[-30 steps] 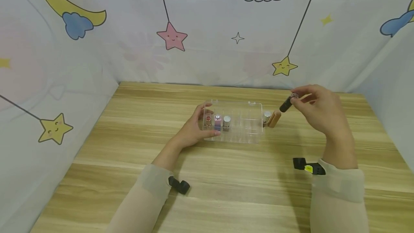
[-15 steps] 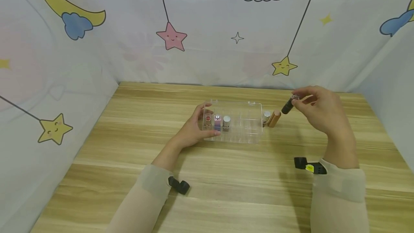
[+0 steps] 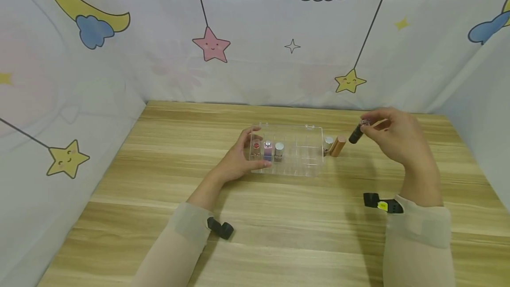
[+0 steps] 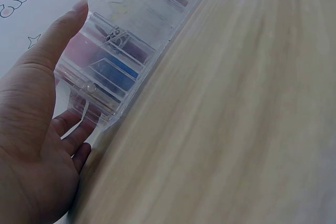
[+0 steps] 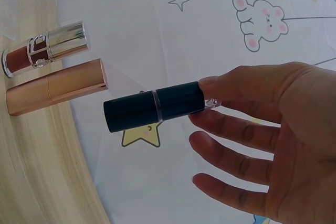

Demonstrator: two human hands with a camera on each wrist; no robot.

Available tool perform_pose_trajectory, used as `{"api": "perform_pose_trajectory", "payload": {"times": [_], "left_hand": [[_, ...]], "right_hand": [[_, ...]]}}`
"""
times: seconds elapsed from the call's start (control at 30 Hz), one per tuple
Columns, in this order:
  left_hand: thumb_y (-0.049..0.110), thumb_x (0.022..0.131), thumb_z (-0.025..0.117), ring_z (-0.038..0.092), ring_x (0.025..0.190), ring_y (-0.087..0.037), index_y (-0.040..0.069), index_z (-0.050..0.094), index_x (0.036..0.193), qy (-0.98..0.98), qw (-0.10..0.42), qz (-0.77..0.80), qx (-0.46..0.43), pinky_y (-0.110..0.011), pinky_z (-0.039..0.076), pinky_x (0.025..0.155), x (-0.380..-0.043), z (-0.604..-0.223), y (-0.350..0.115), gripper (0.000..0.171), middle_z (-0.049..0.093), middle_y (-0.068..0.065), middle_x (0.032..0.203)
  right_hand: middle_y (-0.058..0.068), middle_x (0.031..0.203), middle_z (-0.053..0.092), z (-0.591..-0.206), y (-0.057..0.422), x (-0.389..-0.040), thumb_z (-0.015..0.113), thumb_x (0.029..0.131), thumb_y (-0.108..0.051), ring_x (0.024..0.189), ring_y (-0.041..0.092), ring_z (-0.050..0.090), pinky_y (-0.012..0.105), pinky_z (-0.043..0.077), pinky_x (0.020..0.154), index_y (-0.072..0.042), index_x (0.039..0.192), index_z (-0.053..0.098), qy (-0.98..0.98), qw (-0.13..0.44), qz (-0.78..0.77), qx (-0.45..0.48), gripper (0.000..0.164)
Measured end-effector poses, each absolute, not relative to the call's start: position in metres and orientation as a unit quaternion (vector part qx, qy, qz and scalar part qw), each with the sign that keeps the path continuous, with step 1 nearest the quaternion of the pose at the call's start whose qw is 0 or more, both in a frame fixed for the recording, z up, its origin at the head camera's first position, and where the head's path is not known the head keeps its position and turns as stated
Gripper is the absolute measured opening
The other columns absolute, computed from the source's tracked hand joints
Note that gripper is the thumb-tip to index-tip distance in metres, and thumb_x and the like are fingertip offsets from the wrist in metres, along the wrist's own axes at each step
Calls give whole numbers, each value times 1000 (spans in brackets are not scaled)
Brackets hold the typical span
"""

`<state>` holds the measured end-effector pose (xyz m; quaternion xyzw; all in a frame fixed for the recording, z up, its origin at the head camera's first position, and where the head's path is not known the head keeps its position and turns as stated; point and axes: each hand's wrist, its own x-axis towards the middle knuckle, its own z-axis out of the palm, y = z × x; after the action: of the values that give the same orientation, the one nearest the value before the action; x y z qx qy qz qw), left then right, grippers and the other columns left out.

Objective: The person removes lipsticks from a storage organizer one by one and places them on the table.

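My left hand (image 3: 235, 160) grips the left end of a clear divided organizer box (image 3: 323, 145), thumb in front and fingers behind. Inside the box stand a tube with a red top (image 3: 256, 147), a pink-and-blue tube (image 3: 268, 150) and a silver-capped tube (image 3: 279, 149). Above the table on the right, my right hand (image 3: 396, 138) pinches a black lipstick (image 5: 153, 107) by its clear end between thumb and index finger. The lipstick hangs tilted, its other end pointing down-left, while the remaining fingers stay loosely bent below in the right wrist view.
Right of the box, a silver-capped lip tube (image 5: 47, 50) and a rose-gold lipstick (image 5: 58, 87) stand side by side on the wooden table (image 3: 279, 229). A white printed curtain (image 3: 255, 79) closes off the back and both sides.
My right hand has shifted slightly right and down with the black lipstick, which is a little farther from the rose-gold one. My left hand and the box have stayed put.
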<state>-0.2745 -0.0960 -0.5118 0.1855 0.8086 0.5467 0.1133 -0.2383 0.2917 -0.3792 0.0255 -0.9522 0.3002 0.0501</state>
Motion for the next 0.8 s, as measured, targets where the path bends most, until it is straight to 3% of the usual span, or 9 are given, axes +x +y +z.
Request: {"api": "perform_pose_trajectory", "payload": {"times": [0.8], "left_hand": [[42, 80, 91, 43, 144, -25, 36, 24, 160, 809, 110, 546, 187, -67, 28, 120, -275, -512, -96, 104, 49, 7, 149]], "right_hand": [[12, 126, 69, -390, 299, -249, 65, 102, -34, 112, 32, 66, 34, 50, 74, -16, 126, 71, -960, -39, 276, 25, 31]]}}
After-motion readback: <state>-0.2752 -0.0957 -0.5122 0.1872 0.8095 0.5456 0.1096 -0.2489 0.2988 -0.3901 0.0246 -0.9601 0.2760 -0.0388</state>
